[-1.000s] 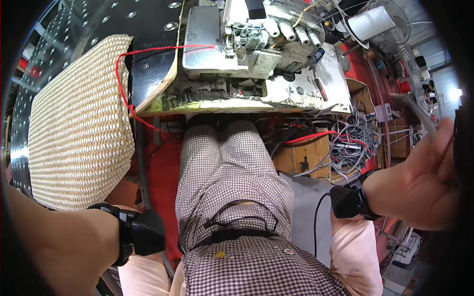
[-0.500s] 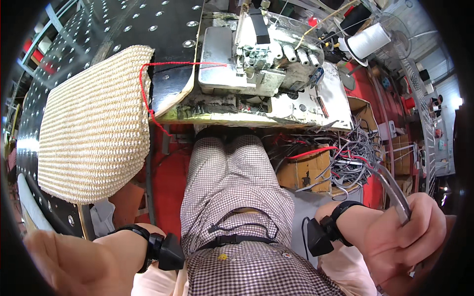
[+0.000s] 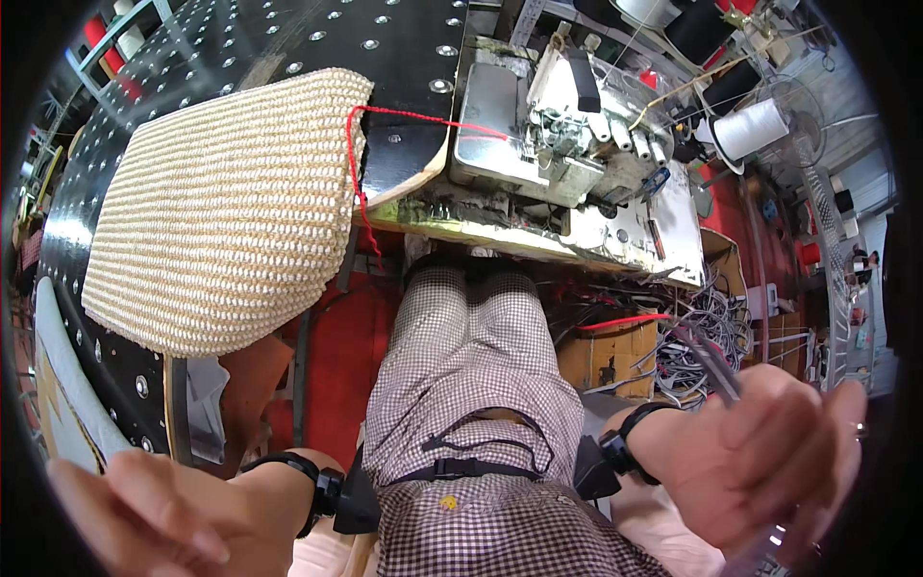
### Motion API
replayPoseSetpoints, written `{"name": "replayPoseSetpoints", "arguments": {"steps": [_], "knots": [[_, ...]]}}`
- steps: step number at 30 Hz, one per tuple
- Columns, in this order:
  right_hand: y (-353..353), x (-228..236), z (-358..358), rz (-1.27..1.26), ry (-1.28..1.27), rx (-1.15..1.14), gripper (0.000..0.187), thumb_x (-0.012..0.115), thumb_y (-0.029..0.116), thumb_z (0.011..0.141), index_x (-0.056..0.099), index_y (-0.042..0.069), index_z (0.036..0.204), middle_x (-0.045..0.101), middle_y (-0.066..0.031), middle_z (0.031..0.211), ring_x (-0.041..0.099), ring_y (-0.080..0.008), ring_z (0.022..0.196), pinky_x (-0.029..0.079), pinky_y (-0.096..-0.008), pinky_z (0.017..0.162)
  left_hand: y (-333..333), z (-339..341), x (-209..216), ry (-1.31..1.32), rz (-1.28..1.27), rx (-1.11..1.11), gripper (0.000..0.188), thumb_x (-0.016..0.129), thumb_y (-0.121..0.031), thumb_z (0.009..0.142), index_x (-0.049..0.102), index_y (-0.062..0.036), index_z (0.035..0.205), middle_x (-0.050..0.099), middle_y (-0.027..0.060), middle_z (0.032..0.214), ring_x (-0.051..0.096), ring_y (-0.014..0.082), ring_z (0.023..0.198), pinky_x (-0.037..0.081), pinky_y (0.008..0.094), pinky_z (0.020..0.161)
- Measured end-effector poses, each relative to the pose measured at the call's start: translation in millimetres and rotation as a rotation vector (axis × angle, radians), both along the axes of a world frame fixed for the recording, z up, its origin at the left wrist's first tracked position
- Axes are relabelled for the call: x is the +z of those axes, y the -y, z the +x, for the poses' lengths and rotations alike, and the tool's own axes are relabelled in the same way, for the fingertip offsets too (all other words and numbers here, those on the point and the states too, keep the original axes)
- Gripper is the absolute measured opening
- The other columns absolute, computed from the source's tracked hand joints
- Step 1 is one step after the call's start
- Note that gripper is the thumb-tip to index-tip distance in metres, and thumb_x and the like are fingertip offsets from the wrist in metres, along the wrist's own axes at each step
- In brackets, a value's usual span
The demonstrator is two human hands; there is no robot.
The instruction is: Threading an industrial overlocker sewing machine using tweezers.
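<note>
My right hand point(image 3: 760, 462) is raised at the lower right, its fingers closed round a slim metal tool point(image 3: 710, 363) with a narrow shaft pointing up and left. Its exact kind is blurred. At the lower left my left hand point(image 3: 154, 510) hangs with loosely bent fingers apart, partly cut off by the rim, and nothing shows in it. Neither hand touches the cream and tan woven piece point(image 3: 226, 216) lying on the table at left. From that piece's right edge, a red cord point(image 3: 413, 114) stretches to the sewing machine point(image 3: 567, 135), and its other end dangles.
The studded black table point(image 3: 317, 58) extends at far left. White thread cones point(image 3: 752, 132) stand right of the machine. Beneath its bed, a cardboard box point(image 3: 625, 356) sits beside tangled grey strips point(image 3: 707, 337). A pale board point(image 3: 62, 385) leans at the left rim.
The view has shifted, so the table, machine and woven piece appear farther right. My right hand has turned with the metal tool, and my left-hand fingers have moved.
</note>
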State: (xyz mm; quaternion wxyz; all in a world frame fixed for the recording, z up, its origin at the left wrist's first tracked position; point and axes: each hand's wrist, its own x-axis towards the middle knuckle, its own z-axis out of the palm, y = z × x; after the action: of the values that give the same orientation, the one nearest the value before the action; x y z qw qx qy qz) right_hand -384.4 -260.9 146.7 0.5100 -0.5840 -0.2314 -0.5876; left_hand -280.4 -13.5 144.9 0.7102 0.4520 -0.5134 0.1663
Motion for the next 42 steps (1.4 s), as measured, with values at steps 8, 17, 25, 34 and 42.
{"name": "replayPoseSetpoints", "arguments": {"steps": [8,17,25,34,42], "knots": [[-13,-71,63,-0.105,-0.635,0.097,0.006,0.065,-0.001,0.082,0.062,0.0,0.087,0.058,-0.0073,0.078,0.051,-0.0132,0.058,0.038,-0.0239,0.052,12,18,-73,-0.265,0.172,0.773,0.005,0.061,-0.003,0.083,0.056,-0.0005,0.084,0.048,0.0052,0.077,0.044,0.0158,0.073,0.035,0.0235,0.06],[-15,-133,105,-0.108,-0.973,0.029,0.024,0.067,0.003,0.083,0.063,0.003,0.106,0.056,-0.0041,0.078,0.05,-0.0094,0.059,0.044,-0.0231,0.054,-106,141,-132,-0.405,0.436,1.247,0.002,0.062,-0.003,0.088,0.062,-0.0003,0.088,0.058,0.0029,0.082,0.053,0.0102,0.076,0.044,0.0229,0.069],[90,-176,84,-0.109,-1.132,-0.431,0.018,0.062,0.004,0.081,0.065,0.004,0.099,0.064,-0.013,0.085,0.064,-0.0255,0.068,0.051,-0.0316,0.061,-147,217,-137,0.048,0.692,1.489,0.013,0.061,-0.008,0.09,0.066,-0.0027,0.101,0.064,0.0043,0.089,0.058,0.0139,0.077,0.044,0.0258,0.058],[144,-203,137,-0.382,-1.054,-0.657,0.038,0.064,0.006,0.08,0.058,0.009,0.117,0.061,-0.0125,0.086,0.062,-0.03,0.068,0.05,-0.0376,0.06,-176,211,-165,-0.012,1.106,1.315,0.032,0.055,0.005,0.087,0.059,-0.0054,0.117,0.058,0.0063,0.093,0.054,0.0182,0.081,0.043,0.0287,0.066],[148,-212,147,-0.29,-0.957,-0.592,0.014,0.064,0.001,0.08,0.067,0.003,0.094,0.064,-0.0128,0.084,0.064,-0.0269,0.068,0.051,-0.0328,0.058,-165,170,-140,-0.163,1.245,1.364,0.047,0.053,0.003,0.088,0.05,-0.0107,0.133,0.057,0.0073,0.108,0.051,0.0163,0.088,0.042,0.0275,0.069]]}}
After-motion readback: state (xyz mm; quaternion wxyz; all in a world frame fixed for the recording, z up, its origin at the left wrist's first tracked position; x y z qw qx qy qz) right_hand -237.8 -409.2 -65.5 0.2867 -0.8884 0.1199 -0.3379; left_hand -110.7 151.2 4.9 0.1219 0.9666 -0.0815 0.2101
